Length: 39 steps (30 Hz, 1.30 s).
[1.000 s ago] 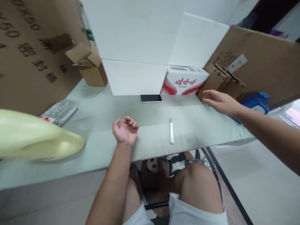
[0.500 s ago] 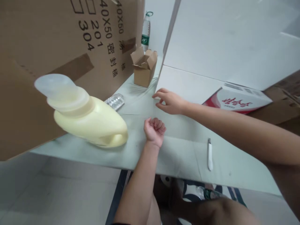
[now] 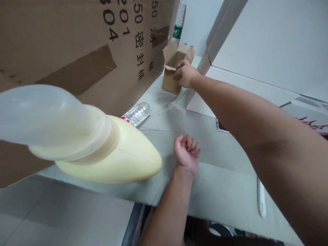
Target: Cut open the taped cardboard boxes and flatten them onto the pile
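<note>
A small brown cardboard box (image 3: 170, 80) with raised flaps stands at the back of the table. My right hand (image 3: 188, 73) is closed on its near right edge, fingers at the opening and thumb lower on the side. My left hand (image 3: 188, 153) rests palm up on the table, fingers loosely curled in, with nothing in them. Left of it is a large pale-yellow bottle (image 3: 133, 157) with a big translucent cap (image 3: 46, 116), close to the camera. A shiny silver packet (image 3: 138, 113) lies behind the bottle.
A tall carton (image 3: 84, 34) with printed characters stands on the left. On the right are a white box (image 3: 256, 78) and a phone (image 3: 220, 125), partly behind my right arm. A white-handled tool (image 3: 261, 200) lies near the front edge. A water bottle (image 3: 178, 25) stands at the back.
My right hand has moved forward from above the table and taken hold of the small cardboard box. My left hand stays curled on the table. The view has shifted closer and leftward.
</note>
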Each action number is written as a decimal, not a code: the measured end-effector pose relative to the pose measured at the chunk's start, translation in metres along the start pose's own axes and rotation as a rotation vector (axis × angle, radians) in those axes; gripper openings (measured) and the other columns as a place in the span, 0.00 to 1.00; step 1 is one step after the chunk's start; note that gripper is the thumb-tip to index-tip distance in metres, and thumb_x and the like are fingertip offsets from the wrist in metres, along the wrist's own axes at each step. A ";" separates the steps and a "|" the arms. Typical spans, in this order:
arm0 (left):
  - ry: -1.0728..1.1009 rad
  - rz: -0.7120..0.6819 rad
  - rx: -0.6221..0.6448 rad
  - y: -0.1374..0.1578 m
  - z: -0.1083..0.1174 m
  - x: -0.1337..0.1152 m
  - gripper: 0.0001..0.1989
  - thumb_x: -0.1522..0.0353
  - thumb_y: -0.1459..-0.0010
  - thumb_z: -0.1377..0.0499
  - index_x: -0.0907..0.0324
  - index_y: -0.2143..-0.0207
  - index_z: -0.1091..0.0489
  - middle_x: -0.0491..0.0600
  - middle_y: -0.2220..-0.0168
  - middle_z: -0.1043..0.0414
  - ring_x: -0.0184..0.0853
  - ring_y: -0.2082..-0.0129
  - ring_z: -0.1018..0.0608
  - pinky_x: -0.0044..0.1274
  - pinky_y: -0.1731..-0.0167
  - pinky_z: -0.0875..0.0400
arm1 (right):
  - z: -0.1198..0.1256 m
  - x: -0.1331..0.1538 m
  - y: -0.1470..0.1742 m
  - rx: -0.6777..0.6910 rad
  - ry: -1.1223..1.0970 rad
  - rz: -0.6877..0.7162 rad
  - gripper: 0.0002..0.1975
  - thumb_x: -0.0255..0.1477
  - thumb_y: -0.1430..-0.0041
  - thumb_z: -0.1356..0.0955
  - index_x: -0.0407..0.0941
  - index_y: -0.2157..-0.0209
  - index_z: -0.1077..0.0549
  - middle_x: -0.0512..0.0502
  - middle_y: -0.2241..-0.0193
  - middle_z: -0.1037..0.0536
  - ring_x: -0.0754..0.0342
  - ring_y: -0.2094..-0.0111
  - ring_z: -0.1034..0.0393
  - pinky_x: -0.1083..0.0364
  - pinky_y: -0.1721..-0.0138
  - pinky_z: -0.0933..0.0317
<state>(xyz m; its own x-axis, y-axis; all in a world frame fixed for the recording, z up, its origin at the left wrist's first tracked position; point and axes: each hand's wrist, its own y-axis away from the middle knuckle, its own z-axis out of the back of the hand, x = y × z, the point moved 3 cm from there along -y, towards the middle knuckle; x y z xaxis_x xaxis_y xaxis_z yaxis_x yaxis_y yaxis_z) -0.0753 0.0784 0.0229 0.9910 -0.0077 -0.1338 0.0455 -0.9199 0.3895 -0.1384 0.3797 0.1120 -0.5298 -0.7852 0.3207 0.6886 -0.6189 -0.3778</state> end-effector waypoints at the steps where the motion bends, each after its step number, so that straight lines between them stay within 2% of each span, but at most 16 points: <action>1: 0.008 -0.007 0.001 0.000 0.001 -0.001 0.22 0.63 0.38 0.56 0.58 0.85 0.51 0.40 0.83 0.60 0.26 0.84 0.52 0.21 0.80 0.53 | 0.000 0.001 0.004 0.041 0.042 -0.030 0.09 0.33 0.39 0.32 0.42 0.67 0.24 0.38 0.52 0.25 0.40 0.50 0.25 0.37 0.39 0.33; 3: 0.003 -0.032 0.005 0.000 0.002 -0.002 0.21 0.62 0.40 0.54 0.58 0.85 0.49 0.40 0.82 0.59 0.26 0.84 0.51 0.21 0.80 0.53 | 0.005 0.013 0.018 0.108 0.145 -0.031 0.06 0.30 0.42 0.32 0.42 0.65 0.24 0.39 0.47 0.27 0.38 0.47 0.27 0.38 0.39 0.34; 5: -0.026 -0.133 -0.005 0.000 0.004 -0.003 0.17 0.60 0.44 0.50 0.58 0.82 0.44 0.40 0.81 0.55 0.26 0.83 0.48 0.21 0.79 0.51 | 0.014 0.035 0.041 0.087 0.174 0.047 0.09 0.26 0.46 0.32 0.43 0.62 0.23 0.40 0.45 0.27 0.39 0.46 0.28 0.39 0.39 0.33; 8: -0.150 -0.479 -0.019 0.003 0.005 -0.006 0.12 0.59 0.51 0.43 0.58 0.75 0.37 0.42 0.77 0.44 0.27 0.78 0.40 0.21 0.76 0.45 | 0.027 0.066 0.084 0.064 0.147 0.123 0.17 0.23 0.49 0.33 0.45 0.55 0.23 0.42 0.44 0.26 0.43 0.46 0.28 0.42 0.42 0.31; 11: -0.380 -0.805 0.014 0.017 0.002 -0.005 0.11 0.59 0.49 0.42 0.57 0.70 0.34 0.45 0.72 0.38 0.31 0.72 0.34 0.23 0.70 0.39 | 0.042 0.084 0.133 -0.004 0.071 0.118 0.19 0.21 0.49 0.33 0.46 0.54 0.22 0.43 0.46 0.24 0.46 0.46 0.28 0.45 0.44 0.29; 14: -0.513 -0.988 0.039 0.041 -0.002 -0.005 0.07 0.63 0.46 0.43 0.57 0.67 0.33 0.46 0.69 0.37 0.32 0.70 0.34 0.24 0.67 0.37 | 0.066 0.091 0.184 -0.106 -0.044 0.108 0.14 0.23 0.46 0.32 0.45 0.58 0.19 0.42 0.51 0.20 0.48 0.50 0.25 0.49 0.51 0.27; 18: -0.404 -1.162 0.093 0.078 -0.006 -0.010 0.07 0.64 0.48 0.43 0.56 0.66 0.34 0.45 0.69 0.36 0.31 0.72 0.33 0.24 0.71 0.39 | 0.121 0.095 0.265 -0.287 -0.161 0.021 0.07 0.29 0.41 0.30 0.47 0.68 0.18 0.45 0.60 0.17 0.52 0.61 0.22 0.54 0.64 0.28; 20: -0.445 -1.179 0.117 0.090 -0.007 -0.009 0.07 0.63 0.47 0.43 0.57 0.67 0.33 0.46 0.69 0.36 0.31 0.72 0.33 0.24 0.71 0.39 | 0.152 0.102 0.315 -0.340 -0.179 0.032 0.05 0.28 0.41 0.28 0.48 0.71 0.18 0.46 0.62 0.17 0.53 0.64 0.22 0.54 0.64 0.27; 22: -0.555 -1.195 0.088 0.095 -0.007 -0.006 0.08 0.63 0.46 0.44 0.57 0.67 0.32 0.47 0.68 0.36 0.32 0.69 0.32 0.25 0.68 0.37 | 0.179 0.113 0.368 -0.315 -0.188 0.090 0.05 0.26 0.42 0.27 0.49 0.71 0.17 0.46 0.64 0.16 0.52 0.64 0.21 0.55 0.63 0.26; 26: -0.772 -1.203 0.000 0.088 -0.006 0.001 0.15 0.61 0.44 0.46 0.54 0.56 0.30 0.52 0.51 0.30 0.39 0.48 0.28 0.30 0.50 0.34 | 0.208 0.126 0.466 -0.250 -0.306 0.073 0.08 0.24 0.39 0.29 0.48 0.66 0.16 0.44 0.67 0.16 0.53 0.68 0.20 0.55 0.67 0.26; 28: -0.804 -1.068 0.127 0.076 -0.011 0.009 0.24 0.55 0.45 0.44 0.49 0.46 0.35 0.51 0.38 0.33 0.43 0.40 0.29 0.33 0.45 0.33 | 0.208 0.127 0.500 -0.289 -0.379 0.037 0.11 0.28 0.35 0.32 0.48 0.66 0.16 0.42 0.65 0.15 0.52 0.70 0.20 0.54 0.70 0.26; 29: -0.819 -0.990 0.204 0.070 -0.015 0.015 0.28 0.51 0.45 0.44 0.48 0.43 0.37 0.52 0.36 0.34 0.44 0.38 0.30 0.34 0.43 0.33 | 0.205 0.125 0.513 -0.324 -0.398 0.011 0.13 0.30 0.33 0.33 0.48 0.66 0.15 0.42 0.63 0.15 0.51 0.71 0.20 0.53 0.71 0.26; 32: -0.854 -0.827 0.343 0.061 -0.026 0.038 0.33 0.45 0.45 0.43 0.50 0.42 0.39 0.55 0.44 0.27 0.47 0.42 0.25 0.38 0.42 0.31 | 0.191 0.112 0.537 -0.422 -0.404 -0.116 0.12 0.31 0.34 0.33 0.51 0.62 0.15 0.42 0.52 0.16 0.52 0.72 0.20 0.52 0.71 0.25; 35: -0.898 -0.792 0.381 0.064 -0.032 0.061 0.32 0.44 0.45 0.42 0.53 0.46 0.36 0.54 0.53 0.23 0.46 0.47 0.22 0.38 0.43 0.29 | 0.171 0.094 0.548 -0.479 -0.396 -0.230 0.12 0.35 0.35 0.32 0.55 0.54 0.17 0.42 0.43 0.21 0.49 0.62 0.18 0.49 0.66 0.23; 37: -0.979 -0.816 0.387 0.067 -0.033 0.075 0.31 0.42 0.45 0.43 0.53 0.49 0.33 0.54 0.51 0.23 0.46 0.45 0.22 0.37 0.42 0.30 | 0.157 0.085 0.554 -0.551 -0.359 -0.295 0.14 0.41 0.35 0.32 0.55 0.55 0.17 0.41 0.46 0.21 0.45 0.53 0.20 0.45 0.61 0.23; 39: -1.063 -0.863 0.377 0.069 -0.031 0.086 0.32 0.40 0.45 0.44 0.53 0.51 0.32 0.54 0.49 0.24 0.46 0.43 0.24 0.37 0.40 0.30 | 0.143 0.079 0.560 -0.630 -0.322 -0.354 0.18 0.46 0.34 0.35 0.54 0.56 0.16 0.40 0.50 0.20 0.43 0.50 0.23 0.43 0.57 0.25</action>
<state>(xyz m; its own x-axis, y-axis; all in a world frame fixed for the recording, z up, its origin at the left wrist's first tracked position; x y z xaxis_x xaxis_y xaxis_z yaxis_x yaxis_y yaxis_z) 0.0170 0.0264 0.0663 0.0975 0.4699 -0.8773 0.3746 -0.8340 -0.4051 0.2765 -0.0257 0.0502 -0.4297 -0.5544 0.7127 0.0448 -0.8014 -0.5964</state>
